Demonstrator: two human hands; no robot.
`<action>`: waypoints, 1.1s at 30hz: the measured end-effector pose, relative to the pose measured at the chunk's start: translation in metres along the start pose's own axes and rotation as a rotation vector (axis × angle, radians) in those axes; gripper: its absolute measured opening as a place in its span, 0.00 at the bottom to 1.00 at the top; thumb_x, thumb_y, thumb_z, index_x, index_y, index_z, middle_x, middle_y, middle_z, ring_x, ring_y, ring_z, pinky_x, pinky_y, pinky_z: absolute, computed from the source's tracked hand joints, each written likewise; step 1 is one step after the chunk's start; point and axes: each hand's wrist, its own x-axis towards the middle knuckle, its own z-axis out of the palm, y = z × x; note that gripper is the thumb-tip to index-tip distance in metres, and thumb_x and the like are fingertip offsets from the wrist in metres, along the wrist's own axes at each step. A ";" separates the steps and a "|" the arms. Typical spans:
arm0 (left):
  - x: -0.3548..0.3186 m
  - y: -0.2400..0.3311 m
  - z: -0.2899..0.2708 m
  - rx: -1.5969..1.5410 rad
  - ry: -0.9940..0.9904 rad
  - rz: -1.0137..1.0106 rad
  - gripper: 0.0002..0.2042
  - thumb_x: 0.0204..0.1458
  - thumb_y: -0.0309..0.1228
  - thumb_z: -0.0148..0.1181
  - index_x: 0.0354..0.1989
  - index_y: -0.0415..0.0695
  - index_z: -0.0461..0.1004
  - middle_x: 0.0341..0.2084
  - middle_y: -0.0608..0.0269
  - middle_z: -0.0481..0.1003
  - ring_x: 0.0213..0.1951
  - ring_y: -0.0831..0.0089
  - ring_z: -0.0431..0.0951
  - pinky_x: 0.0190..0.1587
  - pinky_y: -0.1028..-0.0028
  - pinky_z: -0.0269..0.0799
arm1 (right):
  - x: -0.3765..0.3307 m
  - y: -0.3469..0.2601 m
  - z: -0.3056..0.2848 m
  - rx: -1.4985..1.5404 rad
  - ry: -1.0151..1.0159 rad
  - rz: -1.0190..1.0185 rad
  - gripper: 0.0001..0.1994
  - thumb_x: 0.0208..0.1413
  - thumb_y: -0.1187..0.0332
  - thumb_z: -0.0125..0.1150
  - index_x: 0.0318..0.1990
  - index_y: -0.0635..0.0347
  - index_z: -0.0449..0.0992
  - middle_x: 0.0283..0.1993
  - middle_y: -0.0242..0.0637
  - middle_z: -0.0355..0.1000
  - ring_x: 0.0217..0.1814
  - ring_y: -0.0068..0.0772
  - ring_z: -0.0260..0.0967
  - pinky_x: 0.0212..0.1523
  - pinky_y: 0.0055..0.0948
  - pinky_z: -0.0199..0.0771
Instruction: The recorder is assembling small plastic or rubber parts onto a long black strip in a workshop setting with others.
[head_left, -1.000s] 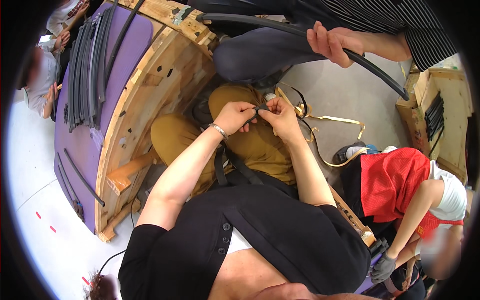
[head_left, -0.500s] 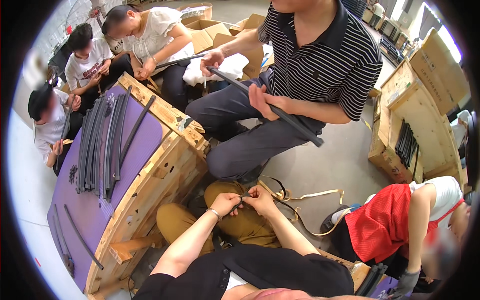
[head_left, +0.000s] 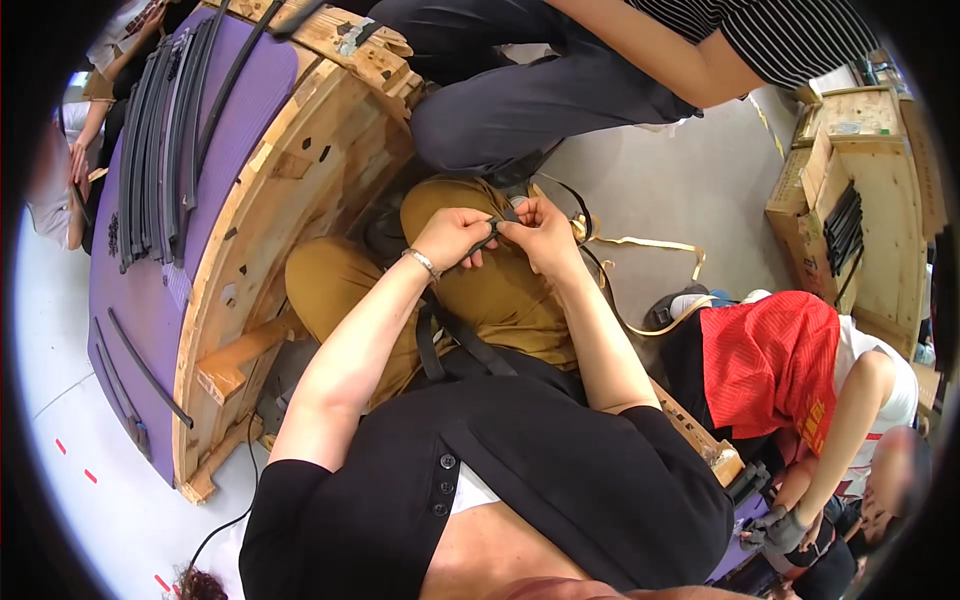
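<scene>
You look down at your own lap, both bare forearms reaching forward over mustard-brown trousers (head_left: 490, 310). Your left hand (head_left: 453, 240), with a bracelet (head_left: 421, 262) at its wrist, pinches a small dark strip (head_left: 491, 234) between thumb and fingers. Your right hand (head_left: 541, 233) pinches the same strip from the other side, so the two hands nearly meet. The strip is just above your knee, in the middle of the view; your fingers cover much of it, so its full shape cannot be told. To your left stands a wooden-sided tabletop (head_left: 252, 172) covered with a purple mat (head_left: 150, 315). A row of long black strips (head_left: 160, 150) lies across its far part, and a few loose strips (head_left: 150, 368) lie apart, nearer to you. Ahead, a person in a striped shirt (head_left: 795, 35) and dark trousers has one knee close to the tabletop's corner. On the grey floor (head_left: 680, 185), just beyond your right hand, a yellowish band (head_left: 650, 242) lies in loose curves. Farther right, a wooden box (head_left: 880, 190) holds more black strips (head_left: 843, 228). Nearer, on your right, a person in a red apron (head_left: 765, 360) bends forward, wearing grey gloves (head_left: 782, 530).
</scene>
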 end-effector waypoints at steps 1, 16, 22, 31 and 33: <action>0.000 -0.001 0.000 0.002 -0.011 0.004 0.11 0.53 0.29 0.48 0.41 0.36 0.72 0.26 0.62 0.75 0.17 0.80 0.71 0.18 0.83 0.66 | -0.001 0.001 0.000 0.000 0.001 -0.002 0.14 0.39 0.72 0.65 0.31 0.64 0.66 0.26 0.26 0.63 0.26 0.15 0.58 0.26 0.15 0.61; -0.009 0.006 0.005 0.035 0.012 -0.021 0.13 0.51 0.30 0.50 0.41 0.35 0.72 0.26 0.62 0.75 0.18 0.80 0.71 0.19 0.82 0.66 | -0.016 -0.013 -0.009 0.107 -0.013 -0.057 0.08 0.47 0.75 0.58 0.34 0.64 0.66 0.25 0.25 0.63 0.26 0.13 0.58 0.26 0.13 0.59; -0.008 0.005 0.007 0.049 0.012 0.011 0.13 0.51 0.31 0.50 0.41 0.36 0.72 0.25 0.63 0.75 0.18 0.80 0.71 0.18 0.82 0.66 | -0.020 -0.008 0.002 0.189 -0.127 0.022 0.06 0.50 0.74 0.56 0.33 0.64 0.66 0.25 0.27 0.65 0.25 0.14 0.60 0.25 0.14 0.60; -0.007 -0.003 0.006 0.017 0.046 0.036 0.11 0.49 0.30 0.50 0.37 0.36 0.74 0.24 0.65 0.75 0.17 0.81 0.71 0.17 0.82 0.66 | -0.021 -0.004 0.009 0.118 -0.044 0.070 0.06 0.49 0.74 0.57 0.32 0.65 0.66 0.24 0.29 0.68 0.24 0.15 0.62 0.25 0.13 0.62; -0.007 -0.003 0.007 0.013 0.046 0.039 0.11 0.49 0.30 0.50 0.37 0.36 0.73 0.24 0.65 0.75 0.16 0.81 0.71 0.17 0.82 0.66 | -0.023 -0.007 0.010 0.170 -0.034 0.088 0.07 0.49 0.74 0.58 0.31 0.65 0.66 0.24 0.31 0.68 0.25 0.16 0.64 0.25 0.13 0.63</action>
